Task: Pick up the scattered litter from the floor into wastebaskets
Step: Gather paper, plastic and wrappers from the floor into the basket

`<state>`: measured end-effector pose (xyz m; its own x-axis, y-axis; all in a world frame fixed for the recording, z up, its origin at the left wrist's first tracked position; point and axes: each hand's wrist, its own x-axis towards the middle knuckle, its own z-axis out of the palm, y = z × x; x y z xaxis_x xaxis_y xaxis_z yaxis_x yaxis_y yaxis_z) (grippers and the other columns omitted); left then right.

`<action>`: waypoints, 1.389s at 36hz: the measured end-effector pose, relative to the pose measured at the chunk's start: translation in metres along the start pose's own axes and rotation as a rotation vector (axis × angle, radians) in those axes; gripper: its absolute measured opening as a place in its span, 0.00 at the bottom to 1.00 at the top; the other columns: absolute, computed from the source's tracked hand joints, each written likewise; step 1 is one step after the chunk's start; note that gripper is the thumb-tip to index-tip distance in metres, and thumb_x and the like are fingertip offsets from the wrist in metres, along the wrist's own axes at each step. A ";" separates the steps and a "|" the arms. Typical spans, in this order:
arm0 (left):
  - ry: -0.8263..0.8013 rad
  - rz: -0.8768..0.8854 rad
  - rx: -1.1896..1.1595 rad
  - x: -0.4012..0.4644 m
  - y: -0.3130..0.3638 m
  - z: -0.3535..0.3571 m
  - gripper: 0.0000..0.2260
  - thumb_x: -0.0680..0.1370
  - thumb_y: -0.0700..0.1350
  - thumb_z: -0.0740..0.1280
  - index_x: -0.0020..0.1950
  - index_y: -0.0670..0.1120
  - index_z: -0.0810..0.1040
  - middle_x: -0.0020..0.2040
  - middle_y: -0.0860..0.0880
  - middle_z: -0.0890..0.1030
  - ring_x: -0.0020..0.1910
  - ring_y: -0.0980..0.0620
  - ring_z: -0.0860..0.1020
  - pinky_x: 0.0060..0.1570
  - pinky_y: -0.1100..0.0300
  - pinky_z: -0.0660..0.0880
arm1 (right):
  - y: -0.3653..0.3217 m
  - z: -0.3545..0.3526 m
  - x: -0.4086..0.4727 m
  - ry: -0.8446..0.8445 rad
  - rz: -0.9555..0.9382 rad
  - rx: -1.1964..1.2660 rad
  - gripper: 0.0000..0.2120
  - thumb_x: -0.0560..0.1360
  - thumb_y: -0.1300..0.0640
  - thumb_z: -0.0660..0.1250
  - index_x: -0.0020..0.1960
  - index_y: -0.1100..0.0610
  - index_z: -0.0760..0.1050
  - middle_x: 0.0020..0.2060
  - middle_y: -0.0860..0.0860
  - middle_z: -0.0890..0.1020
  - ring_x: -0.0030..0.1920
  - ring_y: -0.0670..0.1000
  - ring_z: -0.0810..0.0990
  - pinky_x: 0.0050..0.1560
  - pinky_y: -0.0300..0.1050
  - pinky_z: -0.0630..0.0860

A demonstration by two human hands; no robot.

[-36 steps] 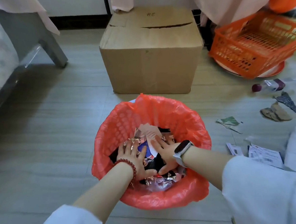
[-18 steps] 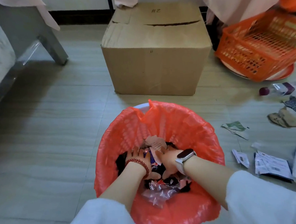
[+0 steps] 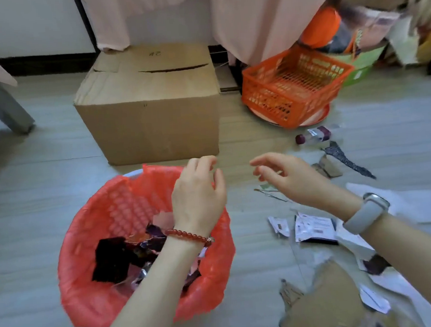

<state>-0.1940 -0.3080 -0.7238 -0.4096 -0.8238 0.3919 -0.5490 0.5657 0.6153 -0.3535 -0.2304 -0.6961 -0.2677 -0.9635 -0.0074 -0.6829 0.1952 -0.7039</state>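
A wastebasket lined with a red plastic bag [image 3: 125,205] stands on the floor in front of me, holding dark wrappers and foil scraps [image 3: 114,259]. My left hand [image 3: 198,195], with a red bead bracelet, hovers above the basket's right rim, fingers loosely curled and empty. My right hand [image 3: 289,178], with a grey watch at the wrist, is raised over the floor to the right, fingers relaxed and empty. Scattered litter lies on the right: white paper slips [image 3: 313,226], torn cardboard [image 3: 326,301], a small plastic bottle [image 3: 313,134], a dark strip [image 3: 347,160] and brown scraps [image 3: 328,167].
A closed cardboard box [image 3: 152,111] stands just behind the basket. An orange plastic crate [image 3: 295,86] sits tilted at the back right under hanging cloth, with clutter behind it. A grey furniture leg [image 3: 1,109] is at the far left.
Both hands have come up out of the basket, where they were pressing down the litter. They now hover empty, the right one swung out over the floor on the right.
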 end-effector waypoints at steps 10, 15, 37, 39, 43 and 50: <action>-0.699 0.179 0.075 -0.073 0.103 0.181 0.15 0.79 0.46 0.57 0.65 0.49 0.70 0.63 0.50 0.72 0.57 0.47 0.73 0.51 0.54 0.70 | 0.196 -0.073 -0.135 0.063 0.509 -0.073 0.12 0.78 0.59 0.58 0.58 0.55 0.76 0.52 0.52 0.81 0.51 0.51 0.78 0.56 0.44 0.72; -0.971 0.371 0.247 -0.117 0.116 0.238 0.15 0.79 0.46 0.56 0.65 0.49 0.70 0.62 0.49 0.72 0.59 0.47 0.72 0.48 0.57 0.67 | 0.284 -0.054 -0.199 0.073 0.646 -0.058 0.12 0.77 0.61 0.59 0.58 0.58 0.76 0.54 0.53 0.81 0.55 0.53 0.78 0.53 0.42 0.70; -1.126 0.148 0.322 -0.136 0.112 0.264 0.15 0.79 0.44 0.57 0.65 0.47 0.71 0.61 0.47 0.73 0.58 0.48 0.74 0.55 0.56 0.71 | 0.320 0.004 -0.225 0.161 0.488 -0.102 0.12 0.76 0.60 0.55 0.57 0.60 0.71 0.52 0.56 0.76 0.53 0.58 0.73 0.45 0.48 0.68; -1.153 0.175 0.325 -0.138 0.115 0.276 0.15 0.79 0.43 0.57 0.65 0.47 0.70 0.62 0.47 0.72 0.59 0.48 0.73 0.55 0.56 0.71 | 0.329 -0.011 -0.235 0.325 0.527 -0.163 0.15 0.77 0.57 0.58 0.62 0.61 0.70 0.55 0.58 0.76 0.57 0.59 0.74 0.48 0.50 0.71; -1.175 0.225 0.289 -0.146 0.121 0.298 0.16 0.79 0.43 0.56 0.67 0.47 0.68 0.64 0.47 0.71 0.61 0.48 0.71 0.56 0.57 0.71 | 0.353 -0.033 -0.261 0.287 0.828 -0.266 0.38 0.70 0.43 0.69 0.71 0.61 0.58 0.59 0.60 0.73 0.61 0.61 0.71 0.56 0.53 0.70; -1.155 0.437 0.179 -0.177 0.136 0.321 0.19 0.77 0.44 0.59 0.69 0.49 0.66 0.67 0.49 0.66 0.58 0.49 0.72 0.50 0.55 0.74 | 0.364 -0.008 -0.290 0.004 0.998 -0.477 0.29 0.69 0.39 0.68 0.59 0.59 0.68 0.64 0.58 0.70 0.61 0.58 0.70 0.55 0.49 0.69</action>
<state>-0.4300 -0.0734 -0.9290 -0.9329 -0.1028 -0.3451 -0.2600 0.8554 0.4481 -0.5299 0.1219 -0.9446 -0.8459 -0.3334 -0.4163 -0.3505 0.9358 -0.0373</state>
